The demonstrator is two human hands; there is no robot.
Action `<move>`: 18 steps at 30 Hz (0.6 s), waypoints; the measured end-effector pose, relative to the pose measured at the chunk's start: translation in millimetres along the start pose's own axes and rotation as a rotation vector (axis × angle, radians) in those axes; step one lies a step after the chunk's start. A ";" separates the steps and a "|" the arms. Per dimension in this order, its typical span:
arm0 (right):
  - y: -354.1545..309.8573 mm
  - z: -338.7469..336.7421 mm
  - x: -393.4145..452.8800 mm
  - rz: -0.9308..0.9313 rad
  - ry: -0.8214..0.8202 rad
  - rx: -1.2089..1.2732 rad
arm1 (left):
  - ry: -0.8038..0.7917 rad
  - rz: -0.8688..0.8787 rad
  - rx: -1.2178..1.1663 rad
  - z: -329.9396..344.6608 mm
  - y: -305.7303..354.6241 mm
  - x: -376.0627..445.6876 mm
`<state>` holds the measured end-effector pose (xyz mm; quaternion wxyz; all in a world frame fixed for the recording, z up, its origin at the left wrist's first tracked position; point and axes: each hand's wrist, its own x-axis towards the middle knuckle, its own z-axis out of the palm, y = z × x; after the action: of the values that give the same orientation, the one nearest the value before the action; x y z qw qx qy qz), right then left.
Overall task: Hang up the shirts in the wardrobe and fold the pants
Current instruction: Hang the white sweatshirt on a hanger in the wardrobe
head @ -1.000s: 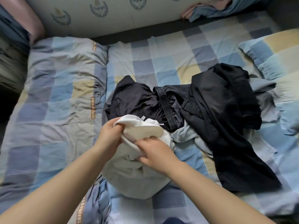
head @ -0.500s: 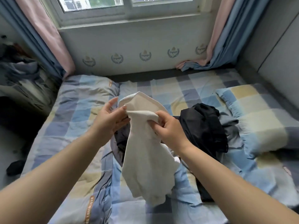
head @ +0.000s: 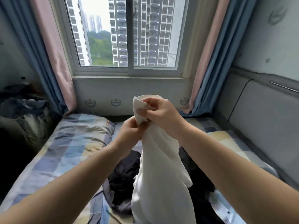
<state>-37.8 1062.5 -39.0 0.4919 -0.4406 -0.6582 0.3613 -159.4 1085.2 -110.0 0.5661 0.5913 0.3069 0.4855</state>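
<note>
Hanging from both hands, a white shirt (head: 159,172) is held up in front of the window (head: 127,34), its lower part draping down over the dark clothes (head: 124,173) piled on the bed (head: 68,152). The right hand (head: 163,115) is the higher of the two; its thumb and fingers are curled and pinch the top edge of the white fabric, which folds over into a rounded flap just left of the fingertips. The left hand (head: 129,135) sits just below and to the left, its fingers also closed on the cloth, gripping it where the garment gathers into a narrow bunch. The two hands are almost touching. Below the grip the shirt widens and falls in soft vertical folds, with a loose corner sticking out on the right side.

A checked blue, grey and yellow bedspread covers the bed, and a matching pillow (head: 84,126) lies on the left near the wall. Pink and blue curtains (head: 53,54) hang on either side of the window, through which tall apartment blocks and green trees show. A grey padded headboard (head: 262,113) runs along the right. More crumpled fabric (head: 21,104) lies heaped at the far left.
</note>
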 end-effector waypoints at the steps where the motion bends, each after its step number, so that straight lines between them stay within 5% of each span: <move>1: -4.7 -1.7 -2.3 -0.008 0.008 0.025 | 0.006 -0.015 -0.053 -2.4 4.7 0.9; 3: -6.4 -9.8 -11.3 -0.017 0.032 0.043 | 0.011 -0.025 -0.131 -8.6 12.4 2.6; 9: 27.0 -44.3 -62.7 0.159 0.305 -0.452 | -0.031 -0.060 -0.221 -26.6 35.9 9.8; 11: 40.8 -47.3 -74.6 0.313 0.205 -0.550 | -0.053 -0.072 -0.257 -28.6 42.0 12.3; 15: 57.4 -28.5 -89.8 0.536 -0.042 -0.337 | -0.089 -0.064 -0.283 -34.8 54.5 14.9; 18: 60.2 -7.3 -98.4 0.490 0.051 -0.268 | -0.103 -0.062 -0.259 -43.4 57.8 16.8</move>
<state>-4.7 991.8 -124.3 0.3435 -0.6569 -0.5613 0.3681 -204.5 1106.8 -55.1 0.6673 0.5278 0.2301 0.4724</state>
